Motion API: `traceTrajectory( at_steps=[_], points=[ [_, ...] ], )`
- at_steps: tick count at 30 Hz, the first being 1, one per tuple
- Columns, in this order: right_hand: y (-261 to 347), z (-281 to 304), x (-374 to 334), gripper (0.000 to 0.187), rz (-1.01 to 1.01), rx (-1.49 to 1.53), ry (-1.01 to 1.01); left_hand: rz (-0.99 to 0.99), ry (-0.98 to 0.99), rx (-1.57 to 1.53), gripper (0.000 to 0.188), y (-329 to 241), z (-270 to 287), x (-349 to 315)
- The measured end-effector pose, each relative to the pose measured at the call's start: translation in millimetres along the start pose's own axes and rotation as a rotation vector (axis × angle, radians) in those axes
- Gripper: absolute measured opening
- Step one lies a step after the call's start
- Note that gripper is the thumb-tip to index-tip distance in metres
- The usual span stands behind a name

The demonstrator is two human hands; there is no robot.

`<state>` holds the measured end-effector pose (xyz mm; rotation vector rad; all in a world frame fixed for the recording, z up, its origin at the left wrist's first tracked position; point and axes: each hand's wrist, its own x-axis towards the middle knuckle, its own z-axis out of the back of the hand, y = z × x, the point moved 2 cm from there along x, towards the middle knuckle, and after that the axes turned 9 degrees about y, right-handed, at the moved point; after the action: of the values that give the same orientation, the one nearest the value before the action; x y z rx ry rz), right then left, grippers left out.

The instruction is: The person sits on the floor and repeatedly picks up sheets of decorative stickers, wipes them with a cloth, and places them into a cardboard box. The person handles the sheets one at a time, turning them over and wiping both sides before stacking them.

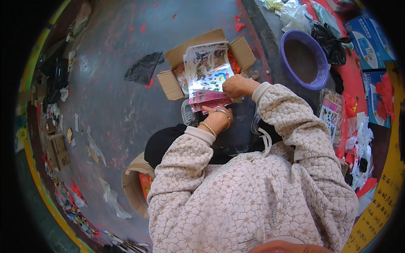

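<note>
Your left hand (pixel 218 120) is gripping the lower, pink end of a stack of glossy, colourfully printed sheets (pixel 207 63), its fingers closing on it; your right hand's (pixel 238 85) fingers are pinching the right edge. The stack is extending over an open brown cardboard box (pixel 170 85).

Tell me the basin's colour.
The basin is purple; the head view, the only one, shows it best.

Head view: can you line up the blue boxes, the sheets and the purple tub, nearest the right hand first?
1. Sheets: at the right hand, on its left.
2. Purple tub: to its right.
3. Blue boxes: farthest, beyond the tub.
</note>
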<state>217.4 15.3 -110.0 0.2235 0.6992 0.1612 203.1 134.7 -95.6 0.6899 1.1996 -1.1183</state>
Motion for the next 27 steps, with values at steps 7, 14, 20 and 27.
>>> traceTrajectory(
  at_steps=[7,14,20,27],
  points=[
    [-7.4,33.1,-12.1,0.019,-0.194,0.05,-0.179,-0.029,-0.196,-0.007,0.044,-0.9,7.8,-23.4],
    [-37.5,66.1,-36.9,0.019,-0.232,0.229,-0.221,-0.057,-0.374,-0.043,0.035,-0.6,12.3,-31.4],
    [-36.1,102.9,-89.3,0.029,-0.129,0.289,-0.457,-0.125,-0.601,-0.371,0.035,17.6,27.3,-46.2],
    [-40.6,118.6,-133.4,0.023,-0.035,0.343,-0.707,-0.488,-0.645,-1.495,0.053,65.9,42.1,-40.7]
  ],
)
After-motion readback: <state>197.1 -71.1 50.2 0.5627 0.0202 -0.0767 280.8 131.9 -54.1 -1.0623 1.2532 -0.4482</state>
